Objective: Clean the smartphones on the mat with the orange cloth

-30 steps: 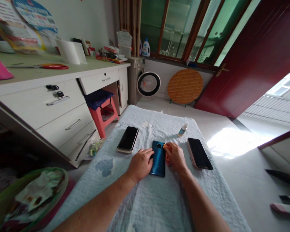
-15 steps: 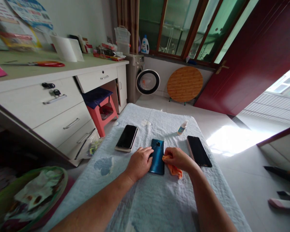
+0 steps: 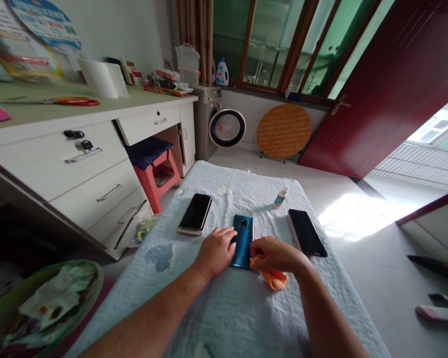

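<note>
A blue smartphone lies back side up on the cloth-covered table, its camera block toward the far end. My left hand grips its left edge, fingertips on the back and thumb lower on the side. Pinched in my right hand is an orange cloth, pressed against the phone's lower right edge with its loose end hanging toward me. To the left, a dark-screened phone rests on a pale box. Another black phone lies to the right. Beyond it stands a small spray bottle.
A pale blue quilted cover spreads over the table. At left are a white desk with drawers, a red stool and a green basket of cloths. A washing machine with its door open stands behind.
My right hand has slid the orange cloth down the phone's right edge, toward me. The cloth's loose end has bunched out to the right. My left hand and the phone stay put.
</note>
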{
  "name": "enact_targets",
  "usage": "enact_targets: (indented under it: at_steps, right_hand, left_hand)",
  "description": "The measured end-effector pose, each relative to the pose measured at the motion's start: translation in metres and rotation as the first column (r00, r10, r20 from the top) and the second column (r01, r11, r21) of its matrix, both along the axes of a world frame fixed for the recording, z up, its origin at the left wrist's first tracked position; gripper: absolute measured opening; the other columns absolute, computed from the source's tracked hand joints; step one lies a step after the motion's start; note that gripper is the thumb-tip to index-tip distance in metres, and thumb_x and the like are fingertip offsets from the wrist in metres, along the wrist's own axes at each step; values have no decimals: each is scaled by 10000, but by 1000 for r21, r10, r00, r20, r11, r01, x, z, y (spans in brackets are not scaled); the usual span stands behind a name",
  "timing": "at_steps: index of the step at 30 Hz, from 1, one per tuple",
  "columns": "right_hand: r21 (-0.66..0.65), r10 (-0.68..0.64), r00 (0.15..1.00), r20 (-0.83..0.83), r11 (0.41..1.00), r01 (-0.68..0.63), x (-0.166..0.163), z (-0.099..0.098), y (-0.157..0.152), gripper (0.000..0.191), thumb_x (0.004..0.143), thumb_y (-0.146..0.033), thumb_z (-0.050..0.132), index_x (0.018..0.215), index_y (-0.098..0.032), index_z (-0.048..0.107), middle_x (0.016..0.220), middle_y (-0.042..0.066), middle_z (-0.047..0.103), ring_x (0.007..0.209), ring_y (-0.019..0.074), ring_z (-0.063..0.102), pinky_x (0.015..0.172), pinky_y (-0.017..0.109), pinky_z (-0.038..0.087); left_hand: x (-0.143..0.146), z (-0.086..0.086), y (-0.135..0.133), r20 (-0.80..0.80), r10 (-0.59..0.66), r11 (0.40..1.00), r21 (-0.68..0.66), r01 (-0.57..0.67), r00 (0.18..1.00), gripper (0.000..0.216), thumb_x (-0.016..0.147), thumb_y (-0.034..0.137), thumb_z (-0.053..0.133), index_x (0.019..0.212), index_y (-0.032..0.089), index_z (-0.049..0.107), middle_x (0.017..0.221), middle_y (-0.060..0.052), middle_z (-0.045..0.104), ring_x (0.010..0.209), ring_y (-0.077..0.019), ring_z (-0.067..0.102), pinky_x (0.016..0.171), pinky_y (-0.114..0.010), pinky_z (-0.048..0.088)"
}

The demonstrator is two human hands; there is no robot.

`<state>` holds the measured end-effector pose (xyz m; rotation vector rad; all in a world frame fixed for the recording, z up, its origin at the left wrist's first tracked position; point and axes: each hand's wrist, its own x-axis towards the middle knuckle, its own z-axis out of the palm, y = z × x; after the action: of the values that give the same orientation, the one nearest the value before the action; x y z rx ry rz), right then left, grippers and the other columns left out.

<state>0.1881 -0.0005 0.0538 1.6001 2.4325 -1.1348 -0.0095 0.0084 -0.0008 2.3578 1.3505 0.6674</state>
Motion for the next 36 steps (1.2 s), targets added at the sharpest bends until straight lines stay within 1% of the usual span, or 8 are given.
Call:
enact_targets:
  at_steps: [3, 5, 10, 15, 21, 25, 29, 36]
  right_hand:
    - [112, -95, 995, -33, 989, 98, 2, -7, 4, 39, 689, -198, 605, 703, -164, 593, 603, -57, 484, 564, 70, 396, 512, 196, 248]
    - [210, -175, 983, -59, 960, 184, 1, -14, 8, 54, 728, -213, 578, 737, -167, 603, 620, -42, 516, 583, 82, 433, 535, 200, 267]
    - [478, -300, 945, -132, 816, 326, -4, -37, 22, 102, 808, -247, 548, 822, -185, 628, 756, -1, 581, 700, 118, 513, 652, 216, 337]
    - [578, -373, 912, -169, 712, 398, -8, -54, 35, 204, 895, -292, 475, 877, -203, 657, 818, 24, 557, 756, 133, 521, 698, 221, 363]
    - [614, -495, 856, -149, 632, 473, -8, -62, 42, 246, 919, -318, 449, 900, -222, 675, 809, 20, 549, 752, 136, 517, 673, 224, 345]
    - [615, -518, 844, -138, 624, 483, -8, -63, 43, 253, 917, -327, 447, 914, -224, 677, 822, 22, 559, 762, 138, 520, 679, 225, 344]
    - [596, -459, 876, -150, 665, 450, -9, -61, 42, 260, 913, -256, 418, 911, -194, 670, 824, 35, 551, 785, 145, 524, 733, 231, 368]
    - [593, -330, 932, -148, 725, 351, -19, -53, 33, 190, 796, -122, 467, 846, -180, 641, 836, 41, 552, 792, 157, 517, 742, 241, 384]
  left_hand:
    - [0, 0, 0, 4, -8, 1000, 1, 8, 1000, 315, 841, 165, 542, 1145, 169, 624, 1243, -82, 610, 1103, -228, 558, 999, -374, 428]
    - [-1, 1, 0, 12, -11, 1000, -1, 11, 1000, 304, 849, 180, 540, 1140, 172, 627, 1241, -82, 611, 1104, -228, 559, 997, -373, 429]
    - [-1, 0, 0, 23, -13, 1000, 7, 13, 1000, 311, 843, 165, 541, 1143, 171, 623, 1235, -78, 615, 1104, -224, 558, 1000, -363, 426]
    - [0, -2, 1, 30, -14, 1000, 28, 13, 999, 303, 828, 137, 544, 1116, 178, 626, 1216, -72, 621, 1080, -222, 562, 985, -357, 435]
    - [1, 0, -1, 16, -18, 999, 45, 17, 1000, 293, 828, 135, 546, 1107, 187, 622, 1198, -67, 622, 1054, -222, 566, 967, -355, 440]
    - [0, 1, -4, -6, -23, 998, 55, 23, 1000, 303, 809, 237, 628, 1109, 192, 619, 1204, -75, 614, 1065, -243, 556, 955, -374, 441]
    - [0, 0, -5, -28, -23, 998, 57, 24, 999, 418, 766, 352, 695, 1139, 189, 602, 1206, -91, 604, 1087, -267, 538, 957, -392, 433]
    - [0, 0, -5, -49, -25, 999, 37, 27, 998, 430, 778, 385, 676, 1152, 189, 594, 1216, -94, 592, 1096, -273, 529, 969, -390, 416]
